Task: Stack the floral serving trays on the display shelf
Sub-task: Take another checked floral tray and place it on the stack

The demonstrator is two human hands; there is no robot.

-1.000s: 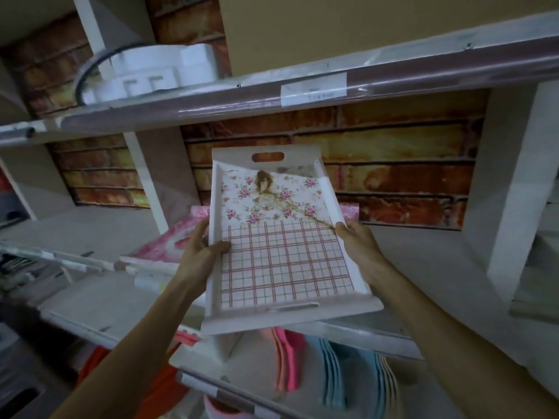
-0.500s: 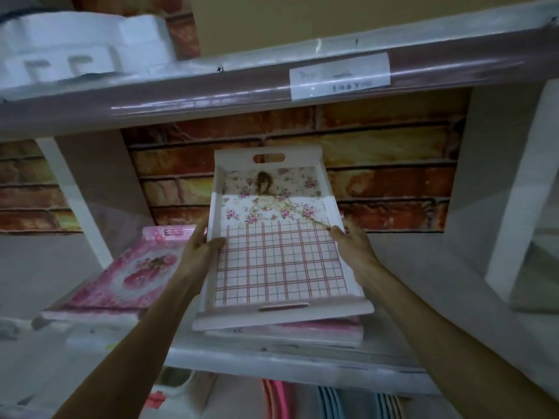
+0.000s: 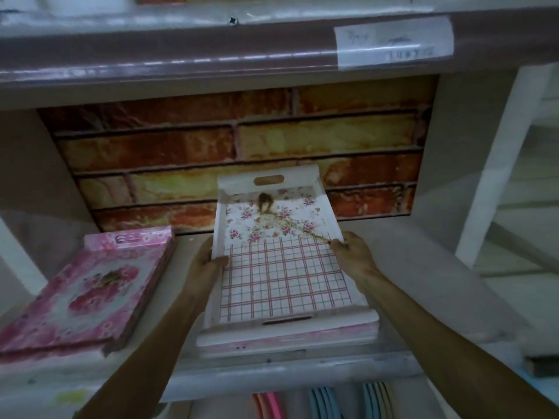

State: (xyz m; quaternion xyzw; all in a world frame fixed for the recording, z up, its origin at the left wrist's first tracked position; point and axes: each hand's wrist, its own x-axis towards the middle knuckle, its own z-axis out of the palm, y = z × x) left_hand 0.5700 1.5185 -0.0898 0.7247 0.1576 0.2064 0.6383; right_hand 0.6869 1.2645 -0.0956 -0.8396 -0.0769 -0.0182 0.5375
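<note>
Both the left hand (image 3: 208, 261) and right hand (image 3: 352, 252) grip the white floral tray (image 3: 281, 264), its near end over the pink trays (image 3: 287, 343) on the shelf (image 3: 438, 297); release remains.

White-painted wooden-looking tray (image 3: 281, 267), matt rims, smooth printed base of florals and pink check. Left of the tray, glossy pink floral trays (image 3: 87, 291), seemingly film-wrapped. Behind the tray, rough-looking brick-pattern backing (image 3: 236, 146), mottled orange and red. Above the tray, glossy shelf edge strip (image 3: 181, 52) with a paper label (image 3: 393, 43) under clear plastic. Under the tray, matt pale shelf board (image 3: 423, 282).
</note>
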